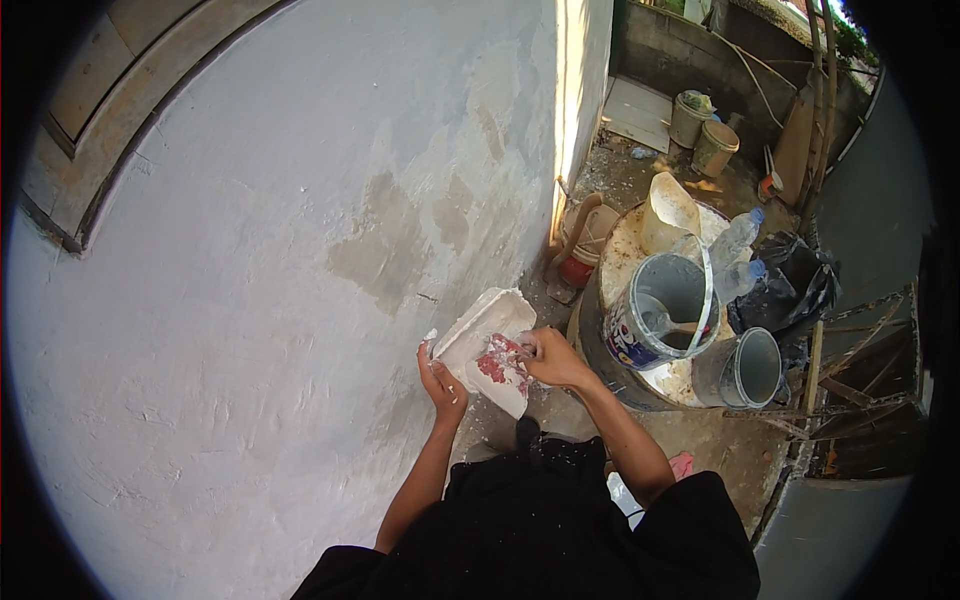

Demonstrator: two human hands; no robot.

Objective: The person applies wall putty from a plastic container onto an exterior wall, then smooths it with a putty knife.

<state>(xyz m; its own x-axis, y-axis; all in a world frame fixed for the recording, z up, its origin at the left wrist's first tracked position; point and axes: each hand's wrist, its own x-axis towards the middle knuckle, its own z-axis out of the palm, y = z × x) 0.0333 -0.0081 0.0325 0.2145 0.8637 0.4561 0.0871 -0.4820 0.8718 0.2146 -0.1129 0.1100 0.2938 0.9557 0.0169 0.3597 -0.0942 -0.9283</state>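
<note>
My left hand grips the left edge of a plaster-coated white tray, with white smears on the fingers. My right hand is closed on a scraper with a red, plaster-smeared blade, which rests in or just over the tray. Both hands are low in front of me, close to a pale wall with grey-beige damp-looking patches.
To my right, a round stand holds two buckets, a cream container and plastic bottles. Black plastic and wooden framing line the right side; more buckets stand farther back.
</note>
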